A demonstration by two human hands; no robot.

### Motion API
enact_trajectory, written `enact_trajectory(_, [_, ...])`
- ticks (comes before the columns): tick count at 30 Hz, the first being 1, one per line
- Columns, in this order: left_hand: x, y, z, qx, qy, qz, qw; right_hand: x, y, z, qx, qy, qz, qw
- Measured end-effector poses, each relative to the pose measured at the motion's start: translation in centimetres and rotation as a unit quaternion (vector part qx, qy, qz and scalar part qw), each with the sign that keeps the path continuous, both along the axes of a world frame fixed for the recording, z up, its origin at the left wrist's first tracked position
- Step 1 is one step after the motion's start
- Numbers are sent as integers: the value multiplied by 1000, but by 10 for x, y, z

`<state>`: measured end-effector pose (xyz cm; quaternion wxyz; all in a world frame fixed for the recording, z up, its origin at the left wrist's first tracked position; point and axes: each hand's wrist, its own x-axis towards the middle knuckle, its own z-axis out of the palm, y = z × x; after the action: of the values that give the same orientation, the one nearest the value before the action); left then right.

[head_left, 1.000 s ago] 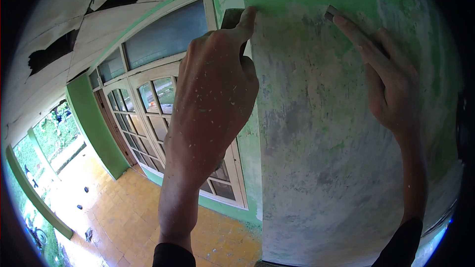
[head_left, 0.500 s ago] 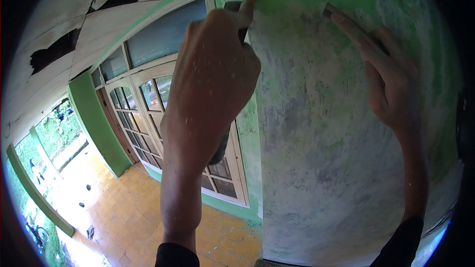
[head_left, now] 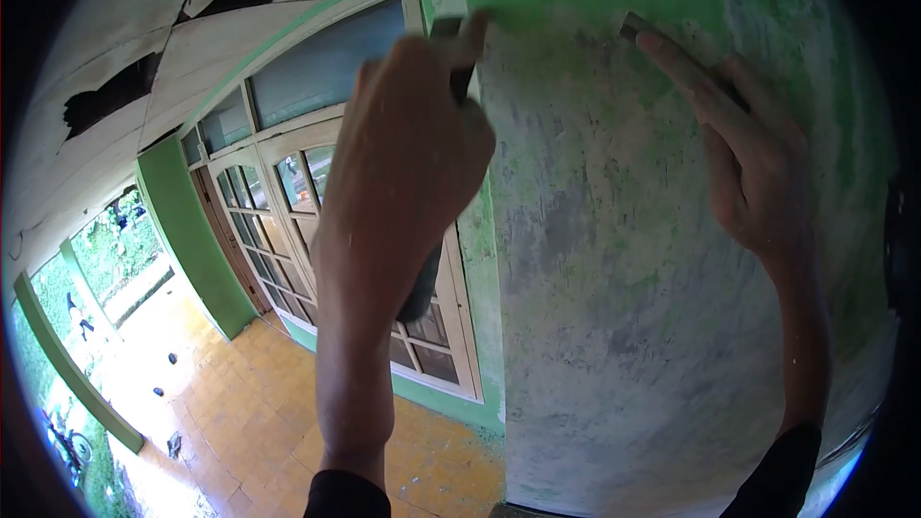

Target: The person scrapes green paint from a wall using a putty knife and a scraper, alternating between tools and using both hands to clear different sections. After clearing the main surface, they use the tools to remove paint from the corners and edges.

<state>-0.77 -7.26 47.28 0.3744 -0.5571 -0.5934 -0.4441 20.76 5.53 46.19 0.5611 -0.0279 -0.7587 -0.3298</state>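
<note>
My left hand is closed round a dark tool, whose lower end shows below the fist and whose upper part shows beside the fingers, near the wall corner. One finger points at the edge of the wall. On the right, my right hand holds a small flat grey-brown piece at its fingertips, against the wall. This wall is green at the top and scraped, patchy grey with green traces below. White specks dot my left hand.
White-framed glass doors stand behind my left arm. A green pillar and yellow tiled floor lie to the left, with small dark objects on the floor. The ceiling has broken, dark gaps.
My left hand and its tool sit slightly lower and further left against the wall corner. My right hand has barely moved, with its piece slightly lower and to the left.
</note>
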Motion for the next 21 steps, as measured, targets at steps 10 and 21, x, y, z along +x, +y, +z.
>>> enact_trajectory(10, [-9, 0, -2, 0, -21, -33, 999, 3, 0, 0, -9, -7, 14, 1000])
enact_trajectory(21, [3, -6, -8, -88, -72, -27, 993, 5, 2, 2, 1, -10, 18, 1000])
